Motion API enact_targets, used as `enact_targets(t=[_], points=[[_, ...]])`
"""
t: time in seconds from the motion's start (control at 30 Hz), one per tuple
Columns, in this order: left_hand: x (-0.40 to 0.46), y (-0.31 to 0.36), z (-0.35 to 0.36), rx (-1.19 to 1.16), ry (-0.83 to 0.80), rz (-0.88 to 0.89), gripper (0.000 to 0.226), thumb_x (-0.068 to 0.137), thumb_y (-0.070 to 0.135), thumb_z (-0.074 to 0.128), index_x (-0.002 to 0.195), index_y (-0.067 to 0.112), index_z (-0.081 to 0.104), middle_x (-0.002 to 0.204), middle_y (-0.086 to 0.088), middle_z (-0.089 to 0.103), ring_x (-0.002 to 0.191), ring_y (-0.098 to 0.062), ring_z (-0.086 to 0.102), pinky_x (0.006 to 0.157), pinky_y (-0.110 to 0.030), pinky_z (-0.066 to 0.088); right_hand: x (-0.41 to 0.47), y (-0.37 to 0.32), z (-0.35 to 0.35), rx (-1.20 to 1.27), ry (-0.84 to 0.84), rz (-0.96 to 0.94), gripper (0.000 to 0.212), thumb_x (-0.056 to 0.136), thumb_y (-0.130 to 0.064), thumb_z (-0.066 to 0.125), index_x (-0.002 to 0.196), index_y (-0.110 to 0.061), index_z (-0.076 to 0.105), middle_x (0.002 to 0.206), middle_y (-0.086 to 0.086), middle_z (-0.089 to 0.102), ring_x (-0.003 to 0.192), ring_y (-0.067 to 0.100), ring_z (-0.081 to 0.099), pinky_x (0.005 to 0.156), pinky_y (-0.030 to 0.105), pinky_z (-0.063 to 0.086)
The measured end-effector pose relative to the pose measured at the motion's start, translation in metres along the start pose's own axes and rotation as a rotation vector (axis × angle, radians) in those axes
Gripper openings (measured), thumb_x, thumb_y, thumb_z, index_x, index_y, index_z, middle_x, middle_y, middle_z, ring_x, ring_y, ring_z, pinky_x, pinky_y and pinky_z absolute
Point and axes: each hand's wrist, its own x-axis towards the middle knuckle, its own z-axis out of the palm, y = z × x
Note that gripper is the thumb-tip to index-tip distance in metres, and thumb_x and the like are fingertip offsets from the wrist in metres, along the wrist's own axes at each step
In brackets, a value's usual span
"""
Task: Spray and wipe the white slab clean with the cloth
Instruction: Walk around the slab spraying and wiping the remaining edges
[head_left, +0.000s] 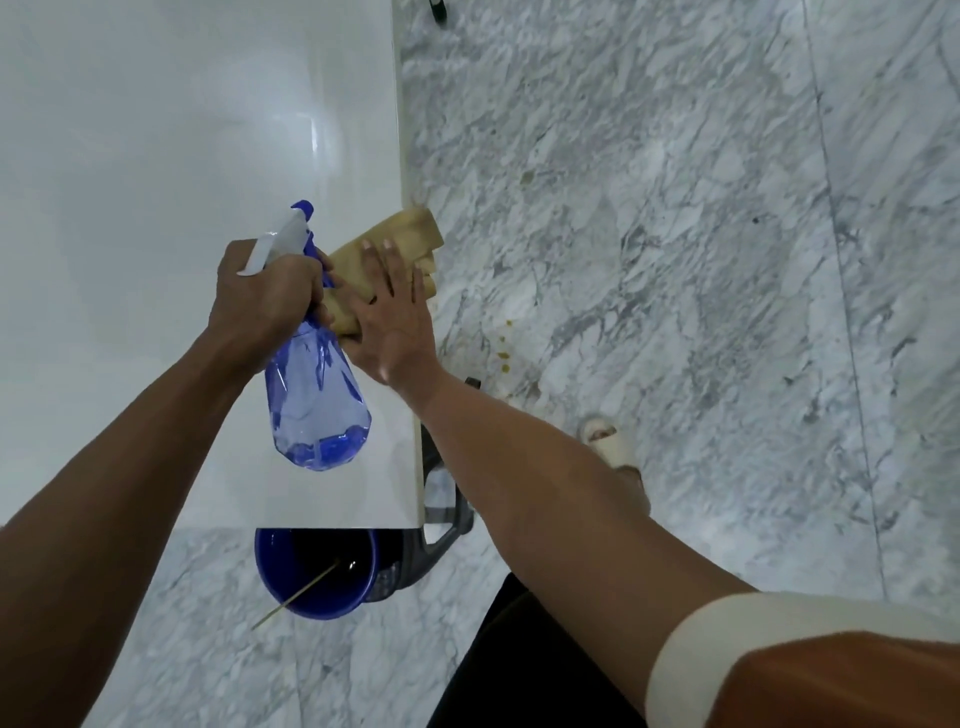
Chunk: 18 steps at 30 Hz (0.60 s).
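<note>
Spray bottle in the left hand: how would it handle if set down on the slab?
The spray bottle looks nearly empty, with liquid only near its base, so probably light. Its thin clear plastic may flex under a squeeze. The glossy white slab could let it slide if nudged.

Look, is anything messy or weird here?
Yes. Small brown spots dot the marble floor beside the white slab, like drips. The yellow cloth under the right hand hangs partly over the slab's edge.
</note>
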Motion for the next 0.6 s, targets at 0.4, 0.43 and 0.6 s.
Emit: enact_targets(t=[0.4,0.43,0.6], points=[[-0.083,-0.049,0.012,-0.071,0.042,-0.092,0.022,0.064,-0.001,0.047,0.078,0.005,0.063,0.102,-0.032,0.072,0.053,-0.019,0.058,0.059,-0.030,0.053,-0.130,-0.036,0.002,0.052,-0.039,-0.023,0.055,0.099,-0.053,0.038,0.151,-0.035,0.037,0.164,0.014,0.021,0.153,0.036,0.008,0.117,0.057,0.018],[-0.090,-0.054,0.011,-0.086,0.042,-0.102,0.024,0.061,0.000,0.046,0.078,0.004,0.063,0.101,-0.032,0.072,0.050,-0.019,0.057,0.060,-0.031,0.053,-0.139,-0.038,0.001,0.050,-0.044,-0.027,0.056,0.098,-0.054,0.040,0.151,-0.035,0.037,0.164,0.014,0.020,0.153,0.037,0.008,0.117,0.057,0.018],[-0.126,-0.084,0.003,-0.106,0.049,-0.119,0.027,0.063,-0.002,0.045,0.079,0.003,0.065,0.098,-0.028,0.073,0.046,-0.014,0.059,0.058,-0.031,0.058,-0.202,-0.054,-0.004,0.094,0.029,-0.051,0.054,0.099,-0.056,0.044,0.147,-0.030,0.046,0.162,0.017,0.023,0.152,0.038,0.010,0.119,0.057,0.018]])
